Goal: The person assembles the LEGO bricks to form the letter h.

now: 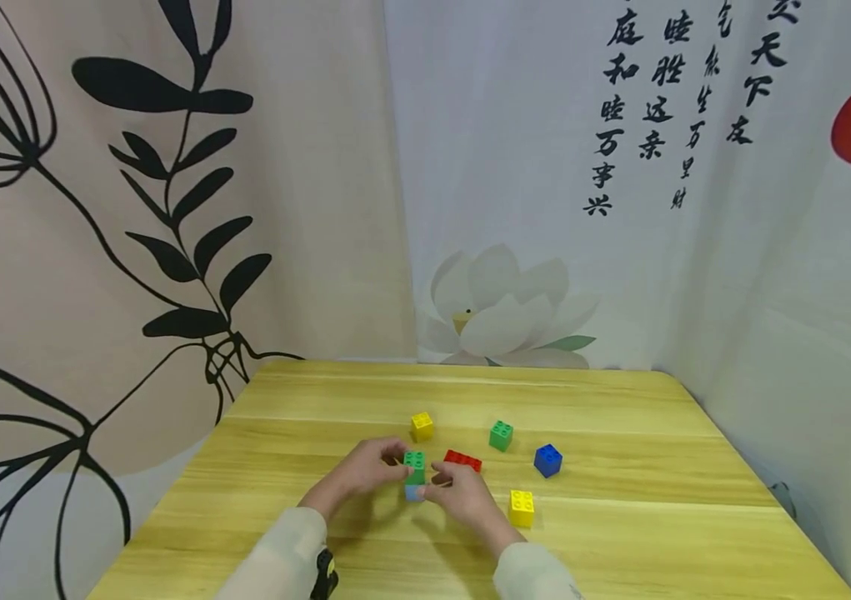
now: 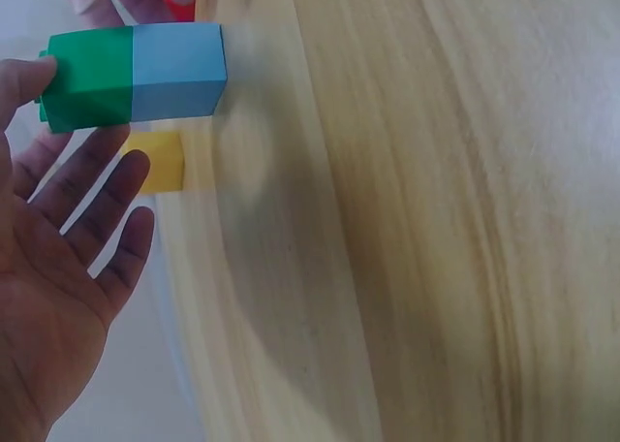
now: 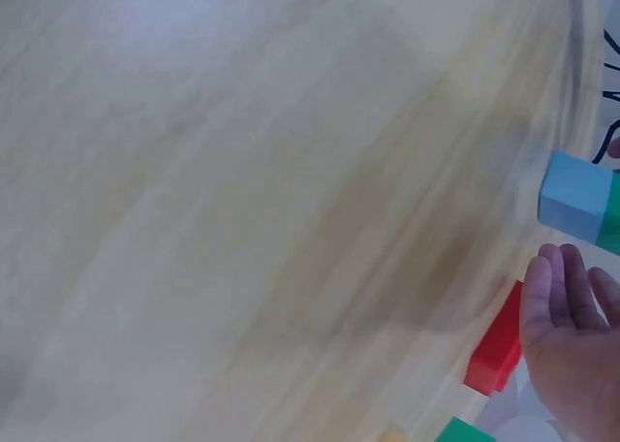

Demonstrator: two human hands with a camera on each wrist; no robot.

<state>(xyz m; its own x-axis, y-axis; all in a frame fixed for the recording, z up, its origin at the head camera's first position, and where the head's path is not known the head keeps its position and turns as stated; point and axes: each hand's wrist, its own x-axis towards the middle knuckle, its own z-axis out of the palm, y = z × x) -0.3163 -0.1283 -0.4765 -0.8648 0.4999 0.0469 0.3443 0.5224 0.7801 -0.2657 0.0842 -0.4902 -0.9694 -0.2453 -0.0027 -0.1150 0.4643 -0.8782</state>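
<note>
A green brick [image 1: 414,467] stacked on a light blue brick [image 2: 179,71] forms one upright piece in front of the person. My left hand [image 1: 370,468] pinches the green part between thumb and forefinger, its other fingers spread loosely below in the left wrist view. On the opposite side, my right hand [image 1: 466,497] has its fingertips right beside the light blue brick, the fingers nearly straight in the right wrist view. Just beyond that hand lies a long red brick [image 1: 463,458], partly hidden by it.
Farther back on the wooden table [image 1: 620,550] sit a yellow brick [image 1: 422,427] and a green brick [image 1: 501,436]. To the right are a dark blue brick [image 1: 548,460] and another yellow brick [image 1: 521,508], close to the right wrist. A printed curtain [image 1: 320,208] hangs behind the table.
</note>
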